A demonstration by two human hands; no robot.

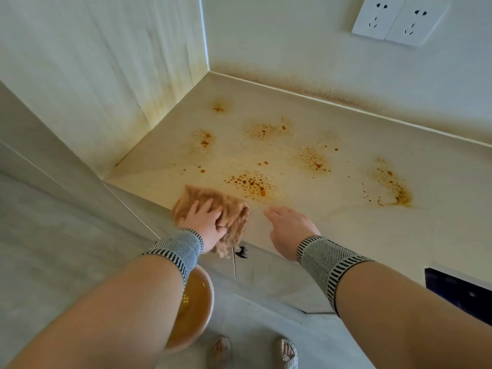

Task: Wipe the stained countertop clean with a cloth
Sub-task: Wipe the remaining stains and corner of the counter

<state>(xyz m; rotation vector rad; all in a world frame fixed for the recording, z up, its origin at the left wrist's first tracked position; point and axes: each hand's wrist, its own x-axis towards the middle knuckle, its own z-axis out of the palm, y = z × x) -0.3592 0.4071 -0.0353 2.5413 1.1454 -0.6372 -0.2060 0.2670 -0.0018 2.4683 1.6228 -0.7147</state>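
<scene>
- The cloth (213,209), a tan, shaggy rag, is pressed flat on the tabletop (306,222) at its front edge, with one bunched end draped over that edge.
- The cloth is pinned under the left hand (206,221): the fingers are spread across the top and the thumb is curled into the hanging folds, so the grip is closed on the cloth.
- The right hand (290,230) is held just right of the cloth, palm down and fingers loosely extended; nothing is gripped, and whether it touches the tabletop cannot be told.
- The nearest stain cluster (250,183) lies just beyond the cloth, up and to its right, not yet covered by it.
- Further stain patches (267,129) are scattered farther beyond the cloth toward the back wall, and one long smear (394,187) lies well to the cloth's right.
- The cloth's long axis runs roughly from the far left corner toward the near right, where the folds hang.
- The left hand is judged the nearer to the first stain; a forward-right push would be called for.
- The wiping is judged barely begun.
</scene>
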